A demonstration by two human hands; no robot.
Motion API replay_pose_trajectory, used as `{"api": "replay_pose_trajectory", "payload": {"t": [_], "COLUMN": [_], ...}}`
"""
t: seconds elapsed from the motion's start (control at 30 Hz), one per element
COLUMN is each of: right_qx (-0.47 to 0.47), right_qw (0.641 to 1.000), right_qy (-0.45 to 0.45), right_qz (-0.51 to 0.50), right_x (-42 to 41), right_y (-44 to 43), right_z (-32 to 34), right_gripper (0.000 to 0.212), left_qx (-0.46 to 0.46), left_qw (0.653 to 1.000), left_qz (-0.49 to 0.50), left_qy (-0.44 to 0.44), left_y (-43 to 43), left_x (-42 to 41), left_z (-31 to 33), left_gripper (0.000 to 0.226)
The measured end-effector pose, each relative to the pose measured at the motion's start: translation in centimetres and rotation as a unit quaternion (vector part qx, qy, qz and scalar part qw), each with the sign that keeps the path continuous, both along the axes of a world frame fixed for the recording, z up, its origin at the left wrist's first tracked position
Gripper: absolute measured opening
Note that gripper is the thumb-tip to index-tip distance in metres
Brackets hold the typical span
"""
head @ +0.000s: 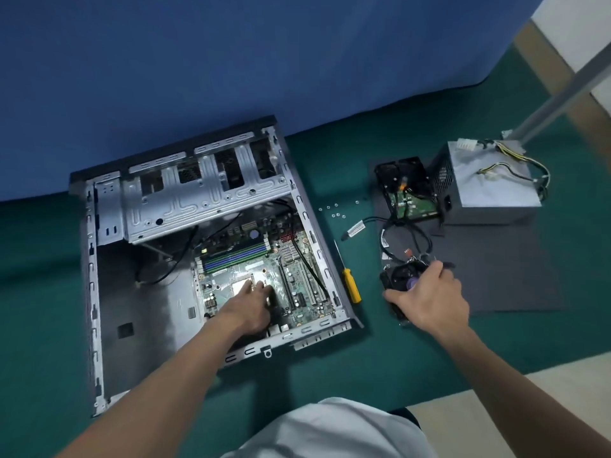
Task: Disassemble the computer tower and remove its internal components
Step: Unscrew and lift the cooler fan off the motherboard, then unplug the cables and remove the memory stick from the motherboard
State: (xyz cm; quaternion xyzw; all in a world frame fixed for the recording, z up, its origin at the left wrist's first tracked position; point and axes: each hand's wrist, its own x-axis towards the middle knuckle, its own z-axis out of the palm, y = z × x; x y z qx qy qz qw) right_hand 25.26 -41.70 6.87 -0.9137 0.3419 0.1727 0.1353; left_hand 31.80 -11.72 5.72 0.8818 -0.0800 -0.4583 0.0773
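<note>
In the open computer tower point(198, 200) at centre left, our left hand point(251, 307) lies flat, fingers spread, on the motherboard point(297, 279). Right of centre, our right hand point(429, 299) curls around the black cooler fan point(400, 280) on the dark mat point(512, 276), near 1 yellow screwdriver point(351, 285)

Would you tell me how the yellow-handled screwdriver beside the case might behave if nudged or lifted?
The screwdriver looks rigid, so it should lift as one stiff piece. Its handle seems rounded, so a nudge might roll it, though the green floor covering probably damps that. The handle end is likely heavier.
</note>
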Motion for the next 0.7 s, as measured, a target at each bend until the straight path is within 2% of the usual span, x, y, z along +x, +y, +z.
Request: {"api": "replay_pose_trajectory", "payload": {"t": [0.2,0.4,0.6,0.63,0.7], "right_qx": [-0.042,-0.045,0.003,0.004,-0.031], "right_qw": [0.998,0.997,0.993,0.992,0.998], "right_qy": [-0.046,-0.038,0.037,0.036,-0.017], "right_qz": [-0.024,-0.051,-0.113,-0.118,-0.055], "right_x": [2.7,4.8,5.8,5.8,5.4], "right_y": [-0.5,-2.1,-0.9,-0.3,1.2], "right_z": [-1.1,-1.4,-0.4,0.1,1.1], "right_gripper": [0.094,0.103,0.137,0.137,0.127], "left_qx": [-0.007,-0.032,-0.061,-0.064,-0.077], "left_qw": [1.000,0.999,0.996,0.995,0.992], "left_qz": [0.010,0.023,0.058,0.068,0.080], "left_qy": [0.015,0.017,-0.011,-0.026,-0.054], "left_y": [0.3,0.2,0.3,0.2,0.0], "left_x": [0.0,-0.2,-0.1,-0.2,-0.2], "left_z": [0.1,0.2,0.5,0.8,1.3], "left_gripper": [0.069,0.054,0.045,0.042,0.036]}}
